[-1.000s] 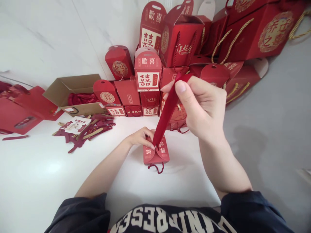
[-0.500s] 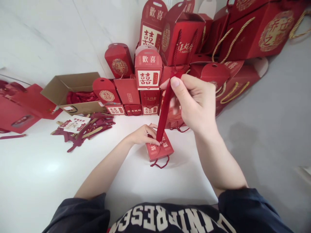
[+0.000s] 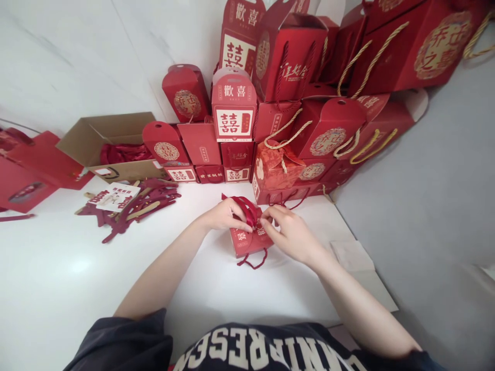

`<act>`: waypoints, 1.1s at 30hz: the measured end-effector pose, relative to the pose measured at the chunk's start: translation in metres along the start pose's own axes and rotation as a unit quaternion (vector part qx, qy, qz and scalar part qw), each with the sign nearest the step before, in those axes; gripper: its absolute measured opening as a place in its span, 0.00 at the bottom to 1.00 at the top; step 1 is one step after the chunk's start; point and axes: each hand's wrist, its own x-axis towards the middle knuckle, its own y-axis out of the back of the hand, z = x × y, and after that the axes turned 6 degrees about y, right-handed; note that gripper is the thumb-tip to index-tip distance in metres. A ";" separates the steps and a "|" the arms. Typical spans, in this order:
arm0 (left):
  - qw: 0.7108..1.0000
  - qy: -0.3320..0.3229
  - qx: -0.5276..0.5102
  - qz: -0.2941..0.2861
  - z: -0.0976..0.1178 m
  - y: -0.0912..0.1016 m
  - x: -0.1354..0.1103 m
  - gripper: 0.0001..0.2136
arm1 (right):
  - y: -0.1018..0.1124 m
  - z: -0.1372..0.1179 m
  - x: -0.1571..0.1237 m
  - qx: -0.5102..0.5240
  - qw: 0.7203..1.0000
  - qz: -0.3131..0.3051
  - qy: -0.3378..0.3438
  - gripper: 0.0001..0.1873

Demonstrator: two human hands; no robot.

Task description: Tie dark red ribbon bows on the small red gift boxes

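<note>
A small red gift box (image 3: 244,246) with light Chinese characters lies on the white tabletop in front of me. From its near end sticks out a dark red cord handle (image 3: 253,264). A glossy red ribbon (image 3: 247,205) curls in loops over the top of the box. My left hand (image 3: 226,215) rests against the box's left side, thumb and fingers closed on the ribbon near the middle. On the right, my right hand (image 3: 288,231) is closed in a pinch at the ribbon; its fingertips partly hide what they hold.
Red gift boxes (image 3: 234,111) with cord handles stand stacked along the back and right. An open cardboard box (image 3: 129,171) holds red ribbon-like material. Beside it lies a pile of dark red strips (image 3: 145,208) with a white card (image 3: 118,197). Red bags (image 3: 31,165) stand far left.
My right hand has come down from high above the box to its top right side. The ribbon, stretched upward before, now curls loosely over the box. My left hand stays in place.
</note>
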 end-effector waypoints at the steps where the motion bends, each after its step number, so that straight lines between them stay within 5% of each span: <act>1: 1.000 0.000 0.002 -0.001 0.001 0.000 0.000 0.08 | -0.006 -0.001 -0.003 0.015 1.000 0.004 0.004 0.06; 14: 0.999 0.022 0.027 0.019 -0.005 0.001 -0.004 0.09 | -0.026 -0.011 0.027 -0.050 0.994 0.053 -0.087 0.05; 18: 0.999 0.045 0.016 0.024 -0.005 0.001 -0.006 0.09 | -0.021 -0.003 0.035 0.100 0.992 0.057 -0.049 0.03; 22: 0.999 0.046 0.004 0.022 0.000 -0.001 -0.006 0.09 | -0.007 0.015 0.035 0.430 0.902 0.019 -0.036 0.13; 27: 0.999 0.035 0.000 -0.001 0.008 0.000 -0.004 0.06 | 0.011 0.029 0.028 0.604 0.795 0.050 -0.031 0.16; 30: 0.999 0.052 0.003 -0.013 0.011 0.002 -0.004 0.08 | 0.018 0.021 0.024 0.621 0.782 0.044 0.022 0.15; 33: 0.996 0.087 -0.001 -0.017 0.015 0.004 -0.006 0.13 | 0.021 -0.006 0.021 0.557 0.824 -0.015 0.105 0.12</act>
